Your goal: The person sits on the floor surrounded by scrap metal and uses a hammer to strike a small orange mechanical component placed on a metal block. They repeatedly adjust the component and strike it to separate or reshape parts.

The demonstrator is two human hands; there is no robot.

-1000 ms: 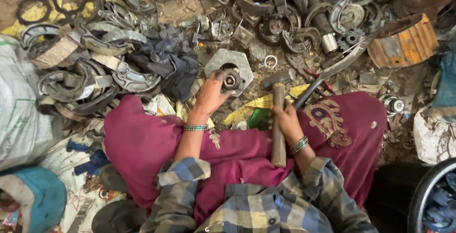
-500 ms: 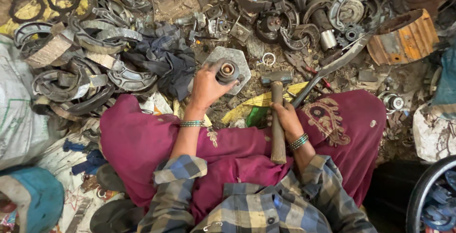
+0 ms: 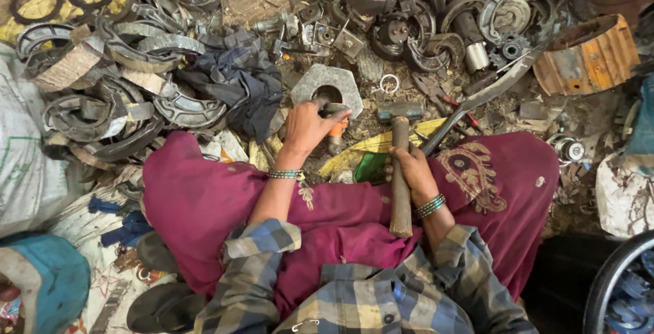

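Observation:
My left hand (image 3: 308,128) grips a small dark cylindrical metal part with an orange piece below it (image 3: 336,130), held just in front of a grey hexagonal metal block (image 3: 327,83) with a round hole. My right hand (image 3: 411,169) is closed around the wooden handle of a hammer (image 3: 399,170); the hammer's steel head (image 3: 400,111) rests on the ground to the right of the block. Both wrists wear beaded bangles. I sit on the ground with maroon cloth (image 3: 204,198) over my knees.
Curved brake shoes and metal rings (image 3: 129,96) pile up at the left. A dark rag (image 3: 235,82) lies beside the block. Drums, bearings and scrap (image 3: 436,21) crowd the far side; an orange drum (image 3: 586,58) sits right. A long metal bar (image 3: 477,99) slants near the hammer.
My left hand has lifted the small part off the hexagonal block and drawn it back toward me, exposing the block's hole. The hammer stays resting in my right hand.

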